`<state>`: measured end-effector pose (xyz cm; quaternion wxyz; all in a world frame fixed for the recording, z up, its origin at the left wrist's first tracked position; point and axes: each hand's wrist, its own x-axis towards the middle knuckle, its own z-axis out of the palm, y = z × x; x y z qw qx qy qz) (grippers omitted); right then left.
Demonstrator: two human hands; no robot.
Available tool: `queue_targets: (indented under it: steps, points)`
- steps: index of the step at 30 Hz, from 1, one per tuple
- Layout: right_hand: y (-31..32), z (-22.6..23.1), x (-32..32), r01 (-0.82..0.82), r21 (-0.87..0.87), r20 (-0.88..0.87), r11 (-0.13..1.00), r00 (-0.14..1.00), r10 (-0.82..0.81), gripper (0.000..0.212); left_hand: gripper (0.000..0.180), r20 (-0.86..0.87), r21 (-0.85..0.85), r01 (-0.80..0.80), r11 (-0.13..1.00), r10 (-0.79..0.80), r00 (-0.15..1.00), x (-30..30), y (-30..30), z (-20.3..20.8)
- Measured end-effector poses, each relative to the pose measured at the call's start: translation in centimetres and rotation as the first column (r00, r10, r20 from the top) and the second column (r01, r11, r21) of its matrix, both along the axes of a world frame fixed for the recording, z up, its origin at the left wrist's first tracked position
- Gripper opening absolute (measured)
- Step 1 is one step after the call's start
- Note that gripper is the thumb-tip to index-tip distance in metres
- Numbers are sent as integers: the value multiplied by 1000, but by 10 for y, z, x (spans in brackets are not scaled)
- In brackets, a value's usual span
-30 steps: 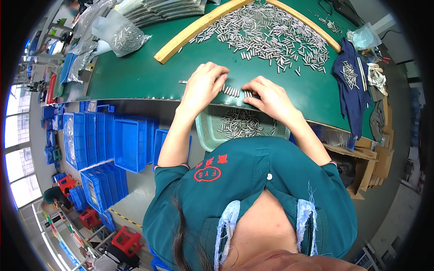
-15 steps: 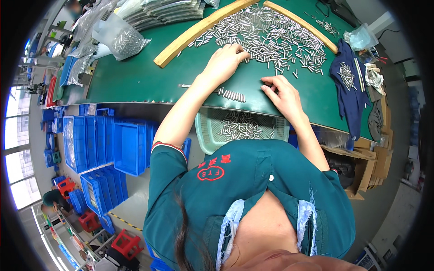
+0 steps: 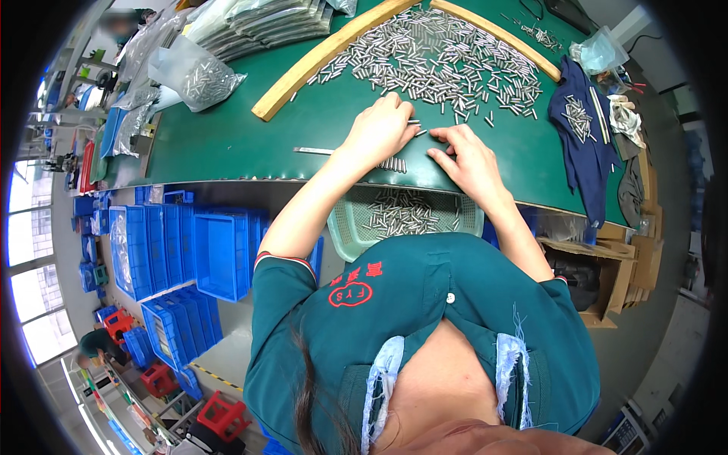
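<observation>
Over the green table (image 3: pixel 205 144), my left hand (image 3: pixel 383 127) has its fingers bent together, with a few short metal pins (image 3: pixel 421 133) at the fingertips. My right hand (image 3: pixel 469 158) hovers just to the right, fingers curled, thumb apart from the index finger, nothing visible between them. Beyond both hands spreads a large heap of loose metal pins (image 3: pixel 432 57). Near the table's front edge, a neat row of pins (image 3: pixel 394 164) lies side by side, partly hidden by my left wrist. A thin metal strip (image 3: pixel 311 150) runs beneath my left forearm.
Two wooden bars (image 3: pixel 303 76) flank the heap. Below the table edge is a pale green basket (image 3: pixel 345 224) with more pins. At the right lies dark blue cloth (image 3: pixel 580 167) bearing pins; a bag of pins (image 3: pixel 199 80) sits left. Blue crates (image 3: pixel 216 254) stand lower left.
My left hand has come back from the heap's near edge toward me and my right hand, with pins now showing at its fingertips. The right hand has barely moved.
</observation>
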<state>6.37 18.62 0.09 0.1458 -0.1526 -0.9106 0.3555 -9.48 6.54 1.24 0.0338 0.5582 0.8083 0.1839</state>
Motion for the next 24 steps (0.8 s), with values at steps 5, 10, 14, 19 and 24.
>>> queue_targets:
  steps: [5,10,14,19,24]
  points:
    - [-5,3,9,15,95,96,995,995,-24,39,19,27,-44,61,997,-60,998,2,-11,2]
    - [-7,4,14,22,126,92,992,995,-34,41,20,52,-33,108,994,-106,993,7,-17,7]
    - [-3,2,17,37,246,51,969,997,-51,40,21,51,-45,163,986,-161,986,14,-13,4]
    - [1,11,27,7,219,129,976,991,-36,36,20,70,-20,218,976,-216,974,26,-12,3]
    - [4,20,38,36,162,161,986,985,-63,34,18,109,-5,253,968,-251,962,32,-14,5]
